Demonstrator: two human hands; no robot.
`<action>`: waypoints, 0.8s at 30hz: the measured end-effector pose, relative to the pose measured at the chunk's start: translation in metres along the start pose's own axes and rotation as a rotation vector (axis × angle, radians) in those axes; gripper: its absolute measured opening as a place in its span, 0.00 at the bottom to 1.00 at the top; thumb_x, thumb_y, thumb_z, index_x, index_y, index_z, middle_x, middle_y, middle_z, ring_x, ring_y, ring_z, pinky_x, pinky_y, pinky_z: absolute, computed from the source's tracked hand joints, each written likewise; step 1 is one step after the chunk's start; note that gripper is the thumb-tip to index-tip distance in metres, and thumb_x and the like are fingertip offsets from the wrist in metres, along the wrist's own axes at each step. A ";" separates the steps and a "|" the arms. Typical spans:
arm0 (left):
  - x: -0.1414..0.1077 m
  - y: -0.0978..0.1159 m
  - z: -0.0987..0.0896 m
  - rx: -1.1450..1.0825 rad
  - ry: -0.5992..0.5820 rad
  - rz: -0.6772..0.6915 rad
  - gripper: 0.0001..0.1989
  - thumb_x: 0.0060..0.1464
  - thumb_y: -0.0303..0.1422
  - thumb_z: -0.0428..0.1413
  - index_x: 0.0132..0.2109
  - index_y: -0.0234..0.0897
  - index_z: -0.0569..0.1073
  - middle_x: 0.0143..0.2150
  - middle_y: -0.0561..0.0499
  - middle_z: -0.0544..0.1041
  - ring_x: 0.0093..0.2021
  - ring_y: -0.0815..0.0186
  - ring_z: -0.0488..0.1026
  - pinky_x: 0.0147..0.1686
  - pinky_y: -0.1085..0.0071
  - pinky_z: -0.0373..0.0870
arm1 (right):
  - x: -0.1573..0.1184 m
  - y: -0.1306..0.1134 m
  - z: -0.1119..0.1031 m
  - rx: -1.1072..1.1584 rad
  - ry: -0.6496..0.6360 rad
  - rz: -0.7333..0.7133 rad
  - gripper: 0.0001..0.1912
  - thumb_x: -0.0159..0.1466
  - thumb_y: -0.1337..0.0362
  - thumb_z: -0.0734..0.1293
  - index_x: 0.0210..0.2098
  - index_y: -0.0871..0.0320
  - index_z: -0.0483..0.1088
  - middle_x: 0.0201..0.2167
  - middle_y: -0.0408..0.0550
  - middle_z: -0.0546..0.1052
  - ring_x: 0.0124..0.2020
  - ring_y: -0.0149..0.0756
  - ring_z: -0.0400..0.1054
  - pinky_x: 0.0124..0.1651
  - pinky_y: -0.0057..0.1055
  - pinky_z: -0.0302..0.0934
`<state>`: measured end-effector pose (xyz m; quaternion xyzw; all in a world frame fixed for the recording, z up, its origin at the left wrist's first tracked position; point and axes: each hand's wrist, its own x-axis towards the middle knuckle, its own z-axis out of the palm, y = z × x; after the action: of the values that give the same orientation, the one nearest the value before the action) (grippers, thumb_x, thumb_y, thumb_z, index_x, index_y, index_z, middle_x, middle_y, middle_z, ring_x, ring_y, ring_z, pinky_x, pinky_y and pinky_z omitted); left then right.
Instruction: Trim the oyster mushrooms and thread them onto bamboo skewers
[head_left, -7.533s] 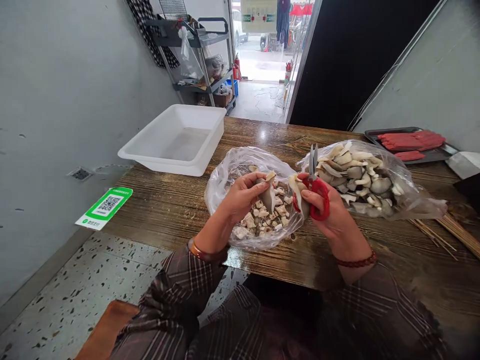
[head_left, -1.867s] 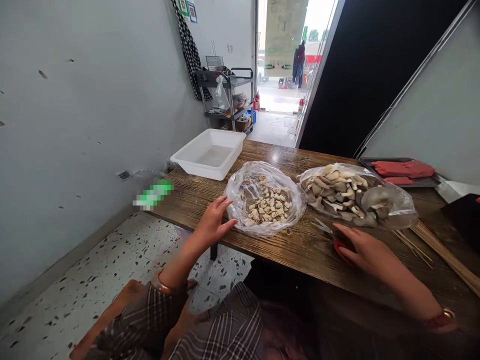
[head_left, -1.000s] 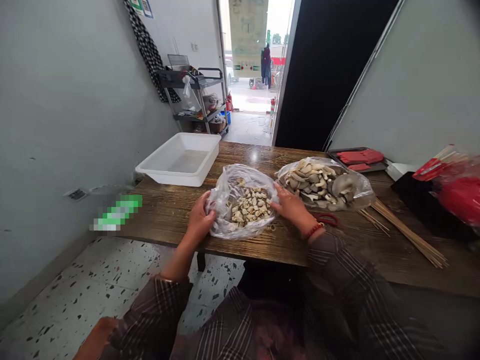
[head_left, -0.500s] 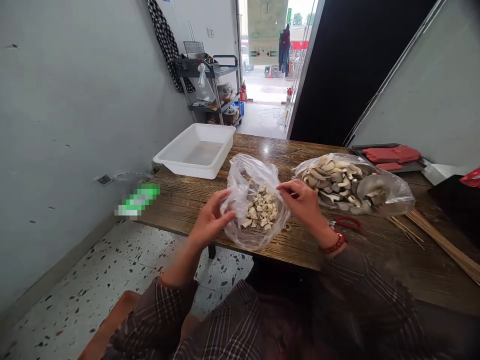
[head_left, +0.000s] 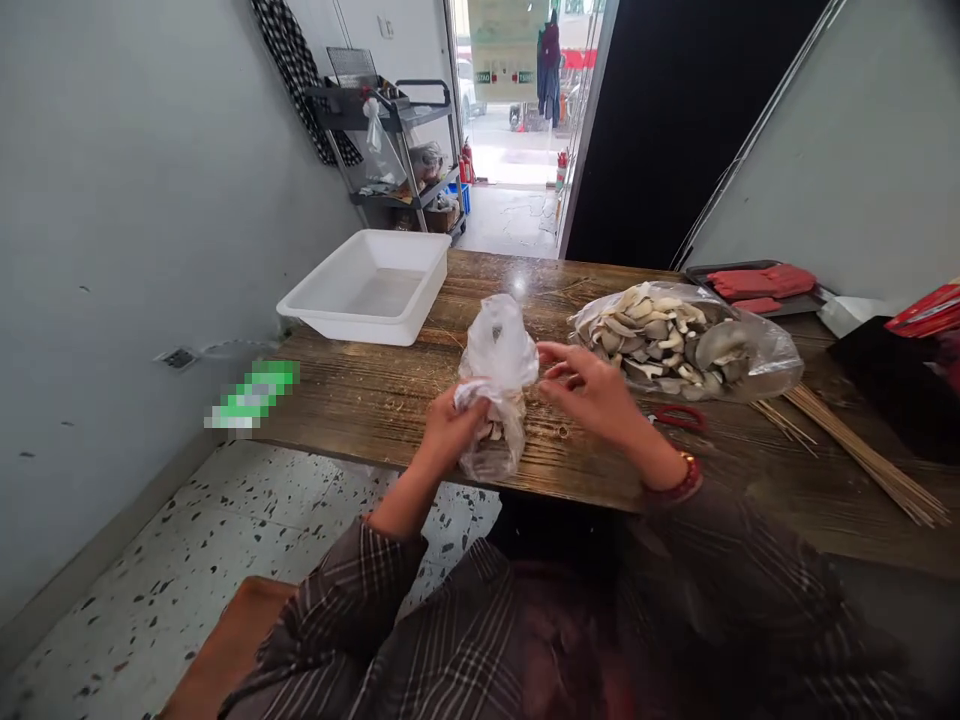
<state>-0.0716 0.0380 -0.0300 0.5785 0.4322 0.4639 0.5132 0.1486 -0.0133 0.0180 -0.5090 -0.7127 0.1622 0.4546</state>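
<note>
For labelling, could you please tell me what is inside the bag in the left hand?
Inside the bag, a few pale pieces show beside the left hand; anything deeper is hidden by the bunched plastic.

The left hand [head_left: 454, 425] grips a gathered plastic bag [head_left: 501, 350] near the bench's [head_left: 337, 400] front edge; a white tub [head_left: 367, 288] sits at its far left corner.

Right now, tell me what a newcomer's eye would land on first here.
Probably the big clear bag of grey-and-cream mushrooms, spread on the right of the wooden table. Next, the white tub at the table's far left, and the gathered plastic bag in the middle, gripped by the left hand.
</note>
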 end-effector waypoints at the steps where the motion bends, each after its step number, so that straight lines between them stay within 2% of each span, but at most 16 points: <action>1: 0.002 -0.001 0.000 -0.088 0.043 -0.059 0.19 0.44 0.39 0.67 0.42 0.34 0.80 0.36 0.50 0.80 0.35 0.64 0.75 0.41 0.69 0.71 | -0.003 0.002 -0.006 -0.035 -0.038 0.001 0.24 0.62 0.64 0.71 0.58 0.54 0.69 0.48 0.51 0.76 0.40 0.36 0.74 0.38 0.34 0.72; 4: 0.008 -0.006 0.002 -0.304 0.132 -0.149 0.21 0.37 0.40 0.71 0.37 0.33 0.78 0.32 0.52 0.79 0.31 0.68 0.73 0.37 0.71 0.70 | -0.024 -0.003 -0.005 -0.156 -0.228 -0.030 0.33 0.59 0.62 0.74 0.63 0.52 0.64 0.54 0.53 0.71 0.39 0.37 0.74 0.42 0.39 0.74; 7: 0.007 -0.007 0.009 -0.397 0.160 -0.174 0.22 0.35 0.40 0.72 0.37 0.33 0.77 0.32 0.52 0.79 0.31 0.69 0.73 0.38 0.71 0.70 | -0.047 -0.015 0.017 -0.308 -0.314 -0.156 0.41 0.57 0.63 0.76 0.66 0.49 0.60 0.63 0.56 0.63 0.50 0.45 0.72 0.51 0.45 0.72; 9: 0.002 -0.006 0.013 -0.414 0.155 -0.185 0.22 0.37 0.39 0.71 0.38 0.33 0.77 0.33 0.52 0.79 0.33 0.68 0.74 0.39 0.71 0.71 | -0.052 -0.017 0.035 -0.360 -0.339 -0.252 0.37 0.58 0.67 0.75 0.65 0.49 0.62 0.65 0.57 0.62 0.54 0.46 0.70 0.53 0.43 0.71; 12: -0.011 -0.003 0.015 -0.401 0.064 -0.174 0.22 0.41 0.39 0.70 0.43 0.34 0.77 0.38 0.49 0.81 0.37 0.65 0.75 0.44 0.68 0.71 | -0.038 -0.011 0.054 -0.311 -0.249 -0.270 0.14 0.65 0.73 0.65 0.48 0.55 0.74 0.49 0.53 0.74 0.47 0.40 0.72 0.49 0.36 0.70; 15: -0.026 -0.001 0.008 -0.282 -0.149 -0.061 0.24 0.49 0.43 0.65 0.50 0.34 0.77 0.46 0.44 0.80 0.46 0.58 0.76 0.50 0.63 0.70 | -0.014 -0.004 0.062 -0.206 -0.072 -0.168 0.10 0.63 0.74 0.63 0.38 0.56 0.74 0.36 0.48 0.76 0.39 0.38 0.71 0.44 0.34 0.67; 17: -0.033 -0.002 0.003 -0.114 -0.227 0.062 0.28 0.48 0.43 0.66 0.53 0.33 0.75 0.49 0.42 0.79 0.48 0.55 0.75 0.51 0.60 0.69 | -0.003 -0.005 0.064 -0.163 -0.017 -0.093 0.09 0.59 0.74 0.65 0.35 0.56 0.73 0.31 0.45 0.75 0.35 0.37 0.70 0.41 0.33 0.66; 19: -0.035 -0.004 -0.001 0.076 -0.200 0.167 0.26 0.47 0.42 0.67 0.50 0.32 0.76 0.46 0.43 0.79 0.45 0.55 0.74 0.49 0.60 0.70 | 0.003 -0.008 0.064 -0.131 -0.043 -0.036 0.09 0.56 0.74 0.66 0.34 0.56 0.72 0.29 0.43 0.74 0.31 0.35 0.68 0.39 0.32 0.65; 21: -0.034 -0.006 -0.004 0.213 -0.162 0.225 0.16 0.53 0.41 0.63 0.42 0.32 0.77 0.39 0.44 0.78 0.40 0.58 0.73 0.46 0.60 0.69 | 0.008 -0.007 0.060 -0.128 -0.076 -0.007 0.12 0.54 0.72 0.68 0.39 0.56 0.73 0.32 0.44 0.75 0.31 0.35 0.68 0.39 0.33 0.65; 23: -0.030 -0.007 -0.006 0.251 -0.188 0.245 0.13 0.58 0.40 0.58 0.37 0.33 0.78 0.35 0.45 0.77 0.38 0.59 0.73 0.45 0.61 0.69 | 0.018 0.000 0.054 -0.160 -0.068 -0.019 0.24 0.52 0.67 0.73 0.49 0.56 0.72 0.43 0.50 0.75 0.37 0.39 0.70 0.43 0.37 0.67; 24: -0.028 -0.007 -0.007 0.243 -0.213 0.248 0.13 0.58 0.40 0.58 0.37 0.34 0.78 0.35 0.46 0.77 0.38 0.58 0.73 0.45 0.61 0.69 | 0.024 0.006 0.051 -0.178 -0.044 -0.044 0.34 0.50 0.64 0.76 0.55 0.56 0.69 0.50 0.54 0.73 0.45 0.44 0.70 0.48 0.41 0.67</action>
<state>-0.0843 0.0130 -0.0392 0.7308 0.3538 0.4039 0.4214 0.1084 0.0215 -0.0019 -0.5281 -0.7452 0.0994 0.3949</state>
